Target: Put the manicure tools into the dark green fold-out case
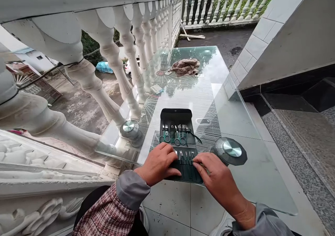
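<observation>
Lays left hand [158, 164] flat, half open, on near end of unrolled manicure case [176, 114] on glass bench [235, 124]; touches its lower tools with loosely curled right hand [217, 180], grasp unclear.

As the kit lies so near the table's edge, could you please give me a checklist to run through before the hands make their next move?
1. Tool case open and flat on the glass table: ok.
2. Left hand resting on the case's lower left part: ok.
3. Right hand fingertips at the lower-row tools; whether one is gripped: cannot tell.
4. Scissors and the other upper-row tools seated in their loops: ok.
5. Case's near edge fully on the glass: cannot tell, the hands hide it.
6. Cloth at the far end, well apart from the case: ok.
</observation>
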The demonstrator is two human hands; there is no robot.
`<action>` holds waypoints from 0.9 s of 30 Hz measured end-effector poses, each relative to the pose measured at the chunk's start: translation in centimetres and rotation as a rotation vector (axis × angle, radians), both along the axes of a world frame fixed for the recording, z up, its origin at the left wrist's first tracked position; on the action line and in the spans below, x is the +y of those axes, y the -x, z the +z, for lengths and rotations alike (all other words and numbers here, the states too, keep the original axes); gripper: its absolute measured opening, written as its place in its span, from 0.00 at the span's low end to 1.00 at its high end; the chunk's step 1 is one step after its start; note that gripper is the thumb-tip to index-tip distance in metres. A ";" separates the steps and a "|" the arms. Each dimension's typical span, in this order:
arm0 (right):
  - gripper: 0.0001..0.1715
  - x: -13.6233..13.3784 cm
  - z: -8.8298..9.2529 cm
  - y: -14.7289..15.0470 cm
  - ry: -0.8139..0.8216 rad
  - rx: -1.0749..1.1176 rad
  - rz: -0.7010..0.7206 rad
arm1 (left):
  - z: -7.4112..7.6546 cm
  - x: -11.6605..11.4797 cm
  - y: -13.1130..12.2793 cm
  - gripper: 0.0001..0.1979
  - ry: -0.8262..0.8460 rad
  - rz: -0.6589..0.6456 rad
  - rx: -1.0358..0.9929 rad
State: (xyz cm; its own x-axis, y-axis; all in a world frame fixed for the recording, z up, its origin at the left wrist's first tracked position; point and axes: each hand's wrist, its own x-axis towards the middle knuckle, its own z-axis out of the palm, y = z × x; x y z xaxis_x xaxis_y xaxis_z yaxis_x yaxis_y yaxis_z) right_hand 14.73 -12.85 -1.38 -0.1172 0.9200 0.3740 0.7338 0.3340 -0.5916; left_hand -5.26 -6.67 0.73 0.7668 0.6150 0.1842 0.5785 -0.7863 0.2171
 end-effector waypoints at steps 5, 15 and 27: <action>0.08 0.4 -0.2 0.7 -0.082 -0.069 0.031 | -0.2 0.2 0.1 0.20 0.015 -0.055 -0.005; 0.11 0.3 -0.2 1.8 -0.135 -0.155 0.019 | 0.4 -0.8 0.4 0.18 0.041 -0.065 0.047; 0.16 -1.2 -0.2 3.4 -0.296 -0.385 0.156 | 0.8 -1.5 1.3 0.19 0.017 -0.012 0.101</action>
State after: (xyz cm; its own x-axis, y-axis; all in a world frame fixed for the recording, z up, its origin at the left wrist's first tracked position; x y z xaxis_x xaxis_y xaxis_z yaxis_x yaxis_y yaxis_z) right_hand 11.34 -14.07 -1.56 -0.4251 0.7418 0.5187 0.8082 0.5691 -0.1514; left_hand -6.55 -8.18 1.56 0.7884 0.6077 0.0953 0.5883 -0.7902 0.1719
